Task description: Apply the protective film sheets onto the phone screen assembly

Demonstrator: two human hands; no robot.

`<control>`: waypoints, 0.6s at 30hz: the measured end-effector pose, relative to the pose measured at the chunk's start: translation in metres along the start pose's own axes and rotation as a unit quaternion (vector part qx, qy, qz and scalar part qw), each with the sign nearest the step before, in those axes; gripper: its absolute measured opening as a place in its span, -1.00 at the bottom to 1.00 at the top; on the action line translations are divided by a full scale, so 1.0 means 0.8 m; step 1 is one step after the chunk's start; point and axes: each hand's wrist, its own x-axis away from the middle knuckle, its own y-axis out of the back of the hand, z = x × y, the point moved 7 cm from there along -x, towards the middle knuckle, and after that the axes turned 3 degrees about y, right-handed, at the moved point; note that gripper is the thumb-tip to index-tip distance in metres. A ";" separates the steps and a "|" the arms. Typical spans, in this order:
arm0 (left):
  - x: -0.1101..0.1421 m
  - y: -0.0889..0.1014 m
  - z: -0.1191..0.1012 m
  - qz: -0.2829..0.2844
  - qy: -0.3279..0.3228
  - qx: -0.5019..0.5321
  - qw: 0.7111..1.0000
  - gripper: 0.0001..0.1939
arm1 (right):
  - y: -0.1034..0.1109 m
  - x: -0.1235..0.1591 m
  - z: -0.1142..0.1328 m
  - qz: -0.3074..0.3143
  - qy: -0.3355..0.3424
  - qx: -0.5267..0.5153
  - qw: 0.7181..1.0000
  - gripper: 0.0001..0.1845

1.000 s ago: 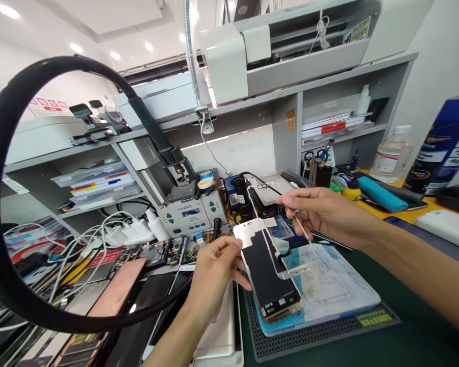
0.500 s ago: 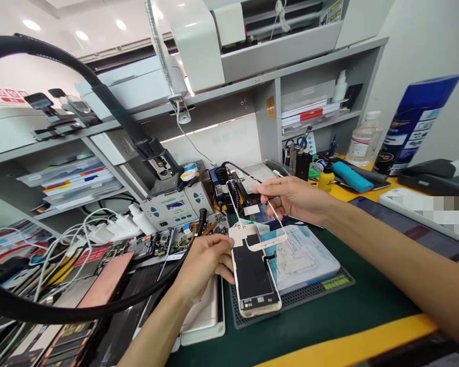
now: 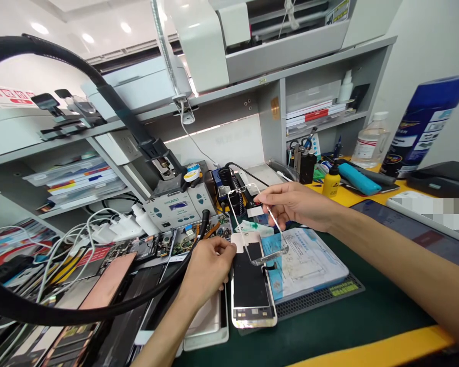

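A phone screen panel (image 3: 249, 283), white-edged with a black back, stands tilted with its lower end near the mat. My left hand (image 3: 211, 262) is closed on its upper left edge; the fingertips behind it are partly hidden. Above the panel hangs a thin white phone frame (image 3: 271, 257), a rectangular rim with an open middle. My right hand (image 3: 294, 205) pinches the frame's right side between thumb and fingers. The frame's lower bar passes in front of the panel; whether they touch I cannot tell. Behind them lies a blue and white box (image 3: 309, 262).
A black hose (image 3: 110, 318) curves across the left, over phone parts (image 3: 99, 285). At the back stands a grey control station (image 3: 178, 206). A yellow bottle (image 3: 331, 182), a clear bottle (image 3: 369, 140) and a blue spray can (image 3: 424, 127) stand to the right, behind a tablet (image 3: 413, 229).
My right hand has turned the white frame, so its lower bar now shows edge-on and lower over the panel. The panel stands straighter in my left hand. The view has shifted slightly.
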 end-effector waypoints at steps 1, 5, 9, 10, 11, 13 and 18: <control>-0.001 0.001 0.001 -0.001 0.002 -0.004 1.000 -0.77 | -0.001 0.001 0.001 0.000 0.003 0.009 1.000 -0.86; -0.005 0.002 0.007 -0.002 0.001 -0.019 1.000 -0.75 | -0.008 0.005 0.003 0.003 0.023 0.046 0.999 -0.80; -0.008 0.001 0.011 0.002 -0.019 -0.031 0.999 -0.73 | -0.015 0.006 0.005 0.016 0.045 0.082 0.996 -0.66; -0.008 0.002 0.010 0.001 -0.028 -0.030 0.999 -0.73 | -0.017 0.006 0.006 0.018 0.051 0.089 0.995 -0.65; -0.008 0.004 0.008 -0.004 -0.039 -0.026 0.999 -0.72 | -0.018 0.006 0.006 0.019 0.058 0.094 0.994 -0.64; -0.007 0.012 0.002 -0.024 -0.064 -0.010 0.998 -0.70 | -0.019 0.006 0.007 0.019 0.070 0.102 0.992 -0.66; 0.000 0.026 -0.018 -0.011 -0.110 0.101 0.989 -0.82 | -0.023 0.009 0.010 0.016 0.096 0.116 0.988 -0.64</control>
